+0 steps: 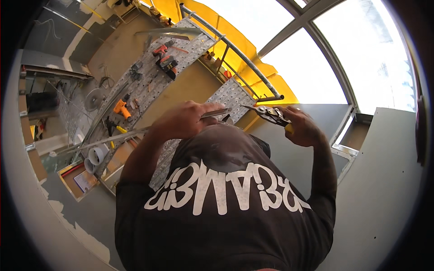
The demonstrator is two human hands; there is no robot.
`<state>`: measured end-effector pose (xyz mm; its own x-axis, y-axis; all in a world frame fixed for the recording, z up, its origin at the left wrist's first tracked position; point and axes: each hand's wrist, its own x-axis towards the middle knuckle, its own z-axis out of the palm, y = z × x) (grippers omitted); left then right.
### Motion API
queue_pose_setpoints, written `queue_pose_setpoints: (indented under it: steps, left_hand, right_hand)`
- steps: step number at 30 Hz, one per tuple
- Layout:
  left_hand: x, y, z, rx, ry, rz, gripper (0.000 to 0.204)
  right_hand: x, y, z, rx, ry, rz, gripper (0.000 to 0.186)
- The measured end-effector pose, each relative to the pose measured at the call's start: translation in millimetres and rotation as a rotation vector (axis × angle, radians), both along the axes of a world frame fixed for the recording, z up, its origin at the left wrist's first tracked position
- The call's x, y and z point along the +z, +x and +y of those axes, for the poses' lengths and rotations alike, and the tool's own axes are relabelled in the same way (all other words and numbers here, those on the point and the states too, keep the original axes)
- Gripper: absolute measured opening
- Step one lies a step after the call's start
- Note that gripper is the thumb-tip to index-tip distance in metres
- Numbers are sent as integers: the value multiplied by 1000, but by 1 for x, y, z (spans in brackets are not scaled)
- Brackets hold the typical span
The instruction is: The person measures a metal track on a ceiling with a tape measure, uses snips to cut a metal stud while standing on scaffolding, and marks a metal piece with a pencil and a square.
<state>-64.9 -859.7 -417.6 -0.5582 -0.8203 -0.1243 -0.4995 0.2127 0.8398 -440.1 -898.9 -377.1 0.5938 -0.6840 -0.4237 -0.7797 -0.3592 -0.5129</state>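
In front of my chest, my left hand (187, 119) is closed on a long, thin metal strip (215, 113). One end sticks out past its fingers; the rest runs behind the wrist, down to the left. My right hand (300, 126) grips a pair of tin snips (271, 114) with a bit of yellow handle showing. The snips' jaws point left at the strip's short end, and a small gap seems to separate them. Some fingers of each hand are hidden.
Below is a perforated metal scaffold platform (147, 81) carrying a red drill (166, 61), an orange drill (121, 109) and other tools. A grey tube guardrail (239, 53) curves along the yellow sheeting (271, 77). Grey boards (384, 180) stand close at right.
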Motion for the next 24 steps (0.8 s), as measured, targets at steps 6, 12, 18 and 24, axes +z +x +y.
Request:
queue_pose_setpoints:
  steps: [6, 12, 18, 24]
  left_hand:
    - [22, 0, -4, -13, 100, -3, 41]
    - [31, 1, 3, 21, 151, -60, 40]
    - [36, -2, 7, 31, 132, -101, 39]
    - [32, -1, 11, 25, 93, -110, 39]
  right_hand:
    - [21, 7, -15, 203, 47, 71, 74]
    - [37, 21, -34, 295, 154, 156, 77]
    - [37, 23, -43, 324, 199, 154, 76]
    - [51, 37, -49, 368, 223, 215, 73]
